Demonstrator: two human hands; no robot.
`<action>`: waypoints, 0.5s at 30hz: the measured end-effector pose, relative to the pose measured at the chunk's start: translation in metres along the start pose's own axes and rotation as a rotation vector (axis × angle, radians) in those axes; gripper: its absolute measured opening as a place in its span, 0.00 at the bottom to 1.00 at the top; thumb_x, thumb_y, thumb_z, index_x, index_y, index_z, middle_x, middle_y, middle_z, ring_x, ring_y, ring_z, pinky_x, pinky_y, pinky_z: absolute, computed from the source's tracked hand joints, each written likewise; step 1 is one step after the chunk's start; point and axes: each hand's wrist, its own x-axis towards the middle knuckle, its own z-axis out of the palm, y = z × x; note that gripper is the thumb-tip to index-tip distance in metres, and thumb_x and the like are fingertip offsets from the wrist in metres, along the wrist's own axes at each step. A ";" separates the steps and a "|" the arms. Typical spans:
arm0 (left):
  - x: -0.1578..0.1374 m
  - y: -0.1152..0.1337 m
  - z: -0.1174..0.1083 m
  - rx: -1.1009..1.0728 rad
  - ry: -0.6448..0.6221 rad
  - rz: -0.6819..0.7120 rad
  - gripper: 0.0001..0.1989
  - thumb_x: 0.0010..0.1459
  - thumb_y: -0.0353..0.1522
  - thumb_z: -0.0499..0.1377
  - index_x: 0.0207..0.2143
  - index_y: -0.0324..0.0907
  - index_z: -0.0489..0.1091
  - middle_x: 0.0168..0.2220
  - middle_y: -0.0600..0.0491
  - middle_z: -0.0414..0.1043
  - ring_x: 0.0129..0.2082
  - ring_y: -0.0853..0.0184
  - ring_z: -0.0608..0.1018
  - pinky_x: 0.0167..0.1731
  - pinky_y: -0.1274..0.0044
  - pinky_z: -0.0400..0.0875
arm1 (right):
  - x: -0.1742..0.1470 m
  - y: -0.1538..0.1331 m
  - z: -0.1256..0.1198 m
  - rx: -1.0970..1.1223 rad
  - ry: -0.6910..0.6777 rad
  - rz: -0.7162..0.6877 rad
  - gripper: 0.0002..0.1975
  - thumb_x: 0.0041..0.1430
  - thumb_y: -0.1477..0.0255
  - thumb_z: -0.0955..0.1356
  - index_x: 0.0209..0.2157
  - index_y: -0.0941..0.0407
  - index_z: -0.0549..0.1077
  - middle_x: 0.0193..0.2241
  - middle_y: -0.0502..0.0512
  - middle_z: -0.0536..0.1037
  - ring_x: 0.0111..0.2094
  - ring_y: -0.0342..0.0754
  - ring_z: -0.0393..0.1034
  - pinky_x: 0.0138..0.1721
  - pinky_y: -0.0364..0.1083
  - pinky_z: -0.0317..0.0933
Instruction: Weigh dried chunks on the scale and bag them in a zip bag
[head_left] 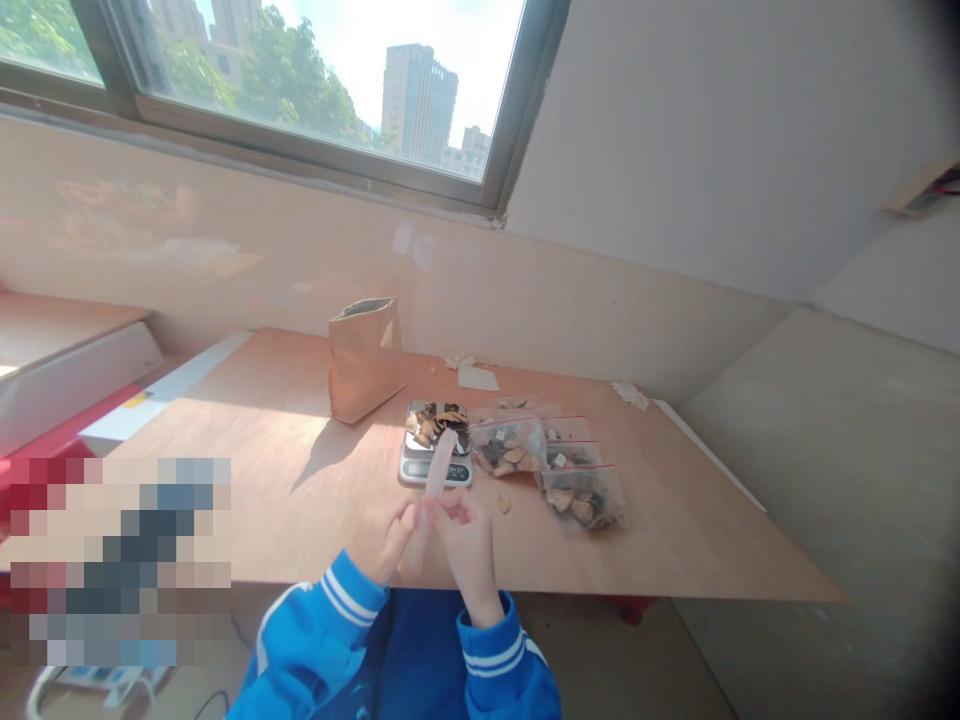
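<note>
Your left hand [388,535] and right hand [465,528], at the lower centre of the frame, both pinch a thin, clear plastic bag [443,465] between thumbs and fingers. The bag should be very light, limp and rather slippery, its two layers apt to cling together; it is best gripped by the rim, one layer to each hand, though which edge you have is too blurred to tell. It runs up from between your fingertips, seen nearly edge-on, its upper end in front of the scale [412,472] with dried pieces [426,428] on it. Filled bags [511,447] lie right of centre on the tabletop [300,540].
</note>
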 end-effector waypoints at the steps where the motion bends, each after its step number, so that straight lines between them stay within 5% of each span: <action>1: 0.002 0.001 0.000 -0.026 -0.018 -0.038 0.23 0.64 0.42 0.44 0.30 0.41 0.74 0.23 0.51 0.71 0.25 0.67 0.73 0.29 0.76 0.70 | 0.001 -0.002 0.001 -0.020 0.006 0.004 0.15 0.49 0.63 0.72 0.21 0.57 0.68 0.18 0.48 0.72 0.22 0.43 0.65 0.27 0.42 0.59; 6: 0.010 0.012 -0.006 -0.123 -0.027 -0.128 0.22 0.62 0.45 0.46 0.33 0.39 0.71 0.28 0.48 0.74 0.31 0.63 0.77 0.33 0.73 0.73 | 0.007 -0.019 0.004 -0.166 -0.088 -0.085 0.07 0.53 0.69 0.69 0.27 0.58 0.75 0.24 0.51 0.75 0.26 0.44 0.67 0.29 0.42 0.61; 10: 0.014 0.018 -0.009 -0.094 0.029 -0.173 0.23 0.62 0.46 0.45 0.34 0.39 0.71 0.27 0.48 0.74 0.29 0.63 0.77 0.33 0.72 0.73 | 0.005 -0.033 0.006 -0.326 -0.131 -0.243 0.10 0.59 0.70 0.65 0.29 0.56 0.78 0.27 0.52 0.74 0.27 0.43 0.67 0.31 0.42 0.61; 15: 0.014 0.016 -0.010 -0.071 0.023 -0.254 0.26 0.62 0.44 0.42 0.35 0.39 0.75 0.31 0.45 0.78 0.34 0.60 0.80 0.38 0.71 0.74 | -0.001 -0.029 0.015 -0.434 -0.080 -0.330 0.04 0.54 0.77 0.69 0.30 0.56 0.77 0.28 0.50 0.73 0.26 0.42 0.66 0.30 0.41 0.62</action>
